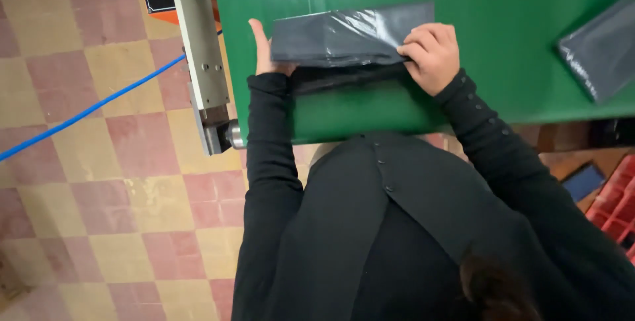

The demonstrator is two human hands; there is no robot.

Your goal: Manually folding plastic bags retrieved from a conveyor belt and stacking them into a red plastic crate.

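Your left hand [263, 48], flat with thumb raised, props the grey plastic bag's [344, 33] left edge; your right hand [433, 56] pinches its lower right corner against the green surface [489, 23].

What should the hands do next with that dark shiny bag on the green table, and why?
Probably press the fold flat. The left hand steadies the dark plastic package at its left end, and the right hand pinches its lower right corner, where the plastic looks doubled over a layer beneath. It sits near the green table edge.
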